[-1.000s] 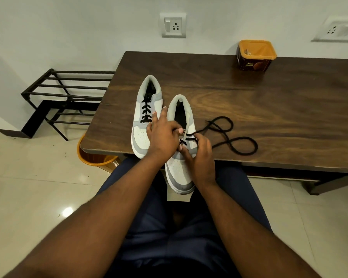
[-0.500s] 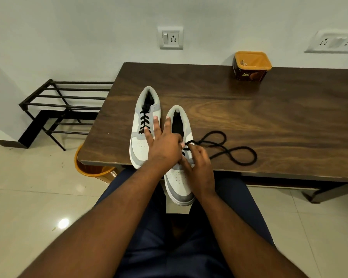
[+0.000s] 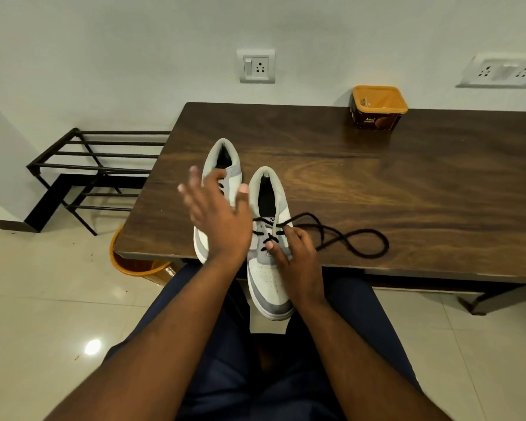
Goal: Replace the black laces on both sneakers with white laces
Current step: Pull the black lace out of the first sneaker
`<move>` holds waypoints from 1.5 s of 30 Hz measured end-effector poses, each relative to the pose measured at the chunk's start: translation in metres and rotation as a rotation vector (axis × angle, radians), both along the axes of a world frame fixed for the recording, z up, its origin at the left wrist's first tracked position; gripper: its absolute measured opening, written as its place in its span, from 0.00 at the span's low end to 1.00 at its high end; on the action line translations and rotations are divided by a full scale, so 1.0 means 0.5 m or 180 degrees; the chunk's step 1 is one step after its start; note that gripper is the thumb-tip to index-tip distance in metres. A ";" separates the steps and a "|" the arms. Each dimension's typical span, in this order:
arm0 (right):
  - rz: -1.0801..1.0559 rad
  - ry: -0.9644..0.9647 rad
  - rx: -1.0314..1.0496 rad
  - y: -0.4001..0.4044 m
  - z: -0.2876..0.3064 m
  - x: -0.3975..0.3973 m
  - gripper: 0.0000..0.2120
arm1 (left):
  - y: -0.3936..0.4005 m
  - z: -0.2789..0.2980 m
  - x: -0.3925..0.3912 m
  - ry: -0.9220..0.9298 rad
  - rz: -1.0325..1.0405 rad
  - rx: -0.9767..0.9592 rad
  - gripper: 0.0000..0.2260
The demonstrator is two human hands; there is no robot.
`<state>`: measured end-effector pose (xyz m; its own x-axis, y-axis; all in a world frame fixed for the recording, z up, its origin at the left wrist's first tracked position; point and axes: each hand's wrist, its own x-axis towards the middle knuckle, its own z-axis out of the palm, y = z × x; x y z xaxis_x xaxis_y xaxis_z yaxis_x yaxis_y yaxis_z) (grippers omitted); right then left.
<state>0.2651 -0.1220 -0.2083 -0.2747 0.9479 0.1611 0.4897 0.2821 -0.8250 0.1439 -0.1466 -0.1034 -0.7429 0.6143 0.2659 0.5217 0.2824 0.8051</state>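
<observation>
Two hands work over the near edge of the table (image 3: 377,183). The right hand (image 3: 298,256) has its fingers curled onto the lacing of the right sneaker (image 3: 269,268), thumb tip and fingertips pinching the black lace (image 3: 346,238) where it crosses the lower eyelets. The left hand (image 3: 216,220) is lifted above the shoes with fingers spread and relaxed, grasping nothing; it is blurred, and it hides the middle of the left sneaker (image 3: 225,165). The right sneaker lies toe toward the person, its toe overhanging the table edge above the lap, with only its lowest rows threaded. The freed length of the lace runs off to the right and lies in loose loops on the dark wood. The left sneaker sits just beside it, a little farther back, with black lacing visible beside the raised hand. An orange-lidded tub (image 3: 377,107) stands at the far edge of the table, well apart. A black metal rack (image 3: 88,168) stands on the floor to the left, and an orange bucket (image 3: 134,262) sits under the table corner.
</observation>
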 end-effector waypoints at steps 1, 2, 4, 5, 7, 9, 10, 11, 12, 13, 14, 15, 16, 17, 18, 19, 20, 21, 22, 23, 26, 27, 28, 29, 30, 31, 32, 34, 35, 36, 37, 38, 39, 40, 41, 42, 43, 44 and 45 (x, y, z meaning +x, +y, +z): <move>0.0023 0.0000 0.0010 0.000 0.001 0.000 0.27 | 0.004 -0.005 0.006 0.0650 -0.0416 -0.0499 0.12; 0.0055 0.0011 0.0033 -0.001 0.002 0.000 0.28 | 0.009 -0.013 0.010 0.1138 -0.0797 -0.1023 0.09; 0.0093 0.0060 0.0085 -0.002 0.005 0.000 0.28 | 0.022 -0.029 0.018 0.1621 -0.1204 -0.1966 0.08; 0.0104 0.0104 0.0077 -0.002 0.005 0.001 0.27 | 0.026 -0.034 0.020 0.1662 -0.1247 -0.2225 0.09; 0.0106 0.0236 -0.0015 -0.002 0.009 0.002 0.24 | 0.032 -0.044 0.018 0.1384 -0.1311 -0.2224 0.08; 0.0098 0.0331 -0.0126 -0.002 0.011 0.003 0.24 | 0.022 -0.050 0.009 0.0637 -0.1229 -0.1308 0.06; 0.0098 0.0348 -0.0164 -0.002 0.012 0.004 0.24 | 0.010 -0.046 0.006 0.0097 -0.1070 -0.0612 0.08; 0.0093 0.0369 -0.0184 -0.001 0.012 0.004 0.25 | 0.000 -0.035 0.007 -0.0450 -0.0821 0.0091 0.10; 0.0088 0.0389 -0.0200 -0.001 0.011 0.004 0.24 | -0.008 -0.021 0.005 -0.0899 -0.0403 0.0712 0.12; 0.0081 0.0397 -0.0215 -0.001 0.012 0.004 0.25 | -0.010 -0.004 0.001 -0.1168 0.0064 0.1135 0.12; 0.0079 0.0392 -0.0228 0.000 0.012 0.003 0.25 | -0.007 0.014 -0.005 -0.1337 0.0432 0.1432 0.11; 0.0084 0.0386 -0.0243 0.003 0.014 0.003 0.25 | 0.001 0.026 -0.016 -0.1463 0.0714 0.1659 0.10; 0.0087 0.0384 -0.0265 0.000 0.012 0.002 0.25 | 0.006 0.032 -0.028 -0.1498 0.0923 0.1764 0.07; 0.0083 0.0393 -0.0266 0.003 0.013 0.005 0.25 | 0.011 0.042 -0.034 -0.1410 0.1032 0.1763 0.06; 0.0085 0.0409 -0.0271 -0.001 0.014 0.003 0.24 | 0.011 0.044 -0.040 -0.1124 0.1038 0.1666 0.09; 0.0064 0.0422 -0.0271 -0.001 0.015 0.005 0.23 | 0.014 0.033 -0.041 -0.0639 0.0878 0.1438 0.14; 0.0048 0.0438 -0.0272 -0.001 0.016 0.007 0.22 | 0.017 0.021 -0.037 -0.0163 0.0560 0.1063 0.19; 0.0046 0.0450 -0.0276 -0.001 0.017 0.006 0.21 | 0.018 0.012 -0.027 0.0300 0.0176 0.0488 0.21; 0.0057 0.0456 -0.0276 -0.002 0.018 0.005 0.21 | 0.017 0.004 -0.016 0.0809 -0.0229 -0.0173 0.20; 0.0077 0.0442 -0.0255 -0.003 0.019 0.004 0.20 | 0.017 -0.008 -0.008 0.1263 -0.0655 -0.0803 0.15; 0.0147 0.0376 -0.0142 -0.004 0.021 0.005 0.20 | 0.020 -0.043 0.001 0.1796 -0.1274 -0.1869 0.08; 0.0161 0.0394 -0.0132 -0.004 0.021 0.006 0.20 | 0.020 -0.051 0.001 0.1802 -0.1313 -0.1967 0.09; 0.0189 0.0410 -0.0146 -0.004 0.022 0.007 0.21 | 0.019 -0.056 0.001 0.1736 -0.1301 -0.1913 0.10; 0.0199 0.0416 -0.0179 -0.004 0.022 0.008 0.22 | 0.016 -0.059 0.000 0.1624 -0.1266 -0.1718 0.09; 0.0189 0.0408 -0.0203 -0.004 0.021 0.008 0.24 | 0.012 -0.060 -0.002 0.1423 -0.1181 -0.1418 0.07; 0.0195 0.0372 -0.0208 -0.003 0.021 0.008 0.25 | 0.007 -0.061 -0.006 0.1118 -0.0983 -0.1018 0.06; 0.0190 0.0340 -0.0199 -0.003 0.021 0.008 0.25 | 0.002 -0.058 -0.011 0.0784 -0.0680 -0.0587 0.05; 0.0165 0.0310 -0.0202 -0.003 0.023 0.007 0.26 | -0.004 -0.047 -0.029 0.0166 0.0083 0.0090 0.05; 0.0147 0.0308 -0.0221 -0.003 0.024 0.006 0.26 | -0.006 -0.038 -0.040 -0.0112 0.0392 0.0250 0.06; 0.0135 0.0312 -0.0240 -0.003 0.024 0.006 0.26 | -0.008 -0.030 -0.048 -0.0323 0.0613 0.0287 0.11; 0.0124 0.0315 -0.0253 -0.003 0.024 0.005 0.26 | -0.011 -0.026 -0.056 -0.0394 0.0728 0.0223 0.20; 0.0101 0.0315 -0.0267 -0.004 0.024 0.005 0.25 | -0.016 -0.027 -0.061 -0.0268 0.0712 0.0053 0.29; 0.0049 0.0329 -0.0268 -0.004 0.024 0.005 0.24 | -0.021 -0.030 -0.060 0.0039 0.0517 -0.0215 0.35; -0.0031 0.0354 -0.0229 -0.005 0.025 0.005 0.23 | -0.027 -0.035 -0.055 0.0411 0.0140 -0.0530 0.38; -0.0124 0.0375 -0.0122 -0.005 0.026 0.005 0.21 | -0.032 -0.043 -0.047 0.0732 -0.0336 -0.0842 0.40; -0.0193 0.0384 0.0043 -0.004 0.026 0.006 0.19 | -0.035 -0.052 -0.039 0.0951 -0.0786 -0.1154 0.41; -0.0215 0.0390 0.0245 -0.002 0.027 0.008 0.18 | -0.036 -0.059 -0.033 0.1080 -0.1142 -0.1477 0.41; -0.0184 0.0391 0.0432 0.001 0.027 0.009 0.17 | -0.036 -0.067 -0.030 0.1146 -0.1377 -0.1756 0.40; -0.0120 0.0381 0.0582 0.004 0.029 0.009 0.16 | -0.035 -0.071 -0.030 0.1176 -0.1510 -0.1951 0.38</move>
<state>0.2698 -0.1199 -0.1938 -0.2080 0.9092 0.3607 0.4043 0.4157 -0.8147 0.1286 -0.1643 -0.1391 -0.3021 0.9524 -0.0402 0.8933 0.2976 0.3369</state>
